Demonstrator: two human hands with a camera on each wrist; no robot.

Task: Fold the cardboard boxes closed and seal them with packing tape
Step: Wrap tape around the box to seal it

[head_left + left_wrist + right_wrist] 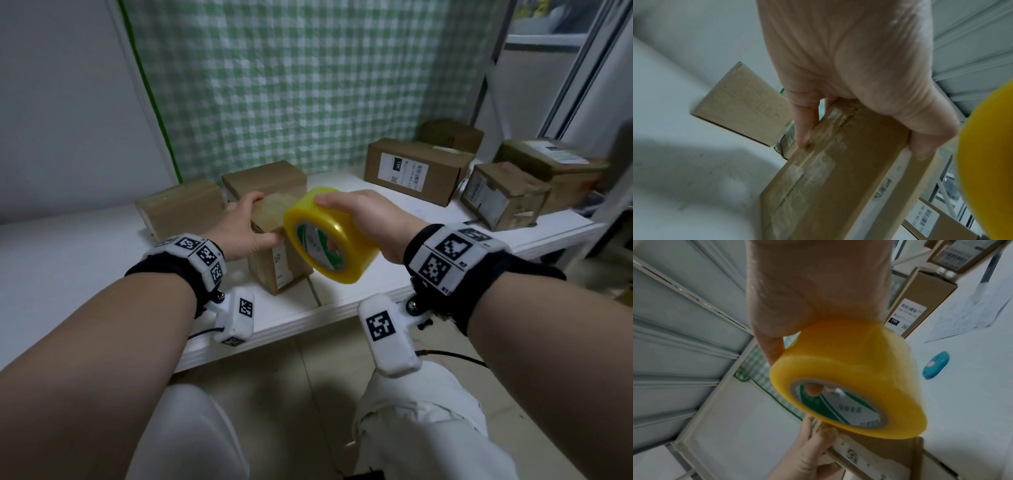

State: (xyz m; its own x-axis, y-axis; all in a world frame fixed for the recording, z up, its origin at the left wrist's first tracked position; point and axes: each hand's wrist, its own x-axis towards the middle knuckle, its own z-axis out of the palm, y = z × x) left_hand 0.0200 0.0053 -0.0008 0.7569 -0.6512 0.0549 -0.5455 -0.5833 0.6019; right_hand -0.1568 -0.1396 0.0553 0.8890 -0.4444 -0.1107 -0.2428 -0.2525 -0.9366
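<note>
A small brown cardboard box [274, 260] [830, 186] [879, 456] stands near the front edge of the white table [68, 267], flaps closed, old clear tape along its top seam. My left hand [245, 224] [849, 81] [807, 451] grips its top, fingers over the far side and thumb on the near side. My right hand [366, 216] [818, 288] holds a yellow roll of packing tape [330, 236] [849, 379] [988, 162] just right of and above the box, thumb on the outer rim and a fingertip inside the core.
Two closed boxes [181, 209] [267, 180] sit behind the held one. More labelled boxes [414, 169] [503, 195] [551, 168] lie at the right end of the table. A blue round object [936, 365] lies on the table. A green checked curtain [291, 85] hangs behind.
</note>
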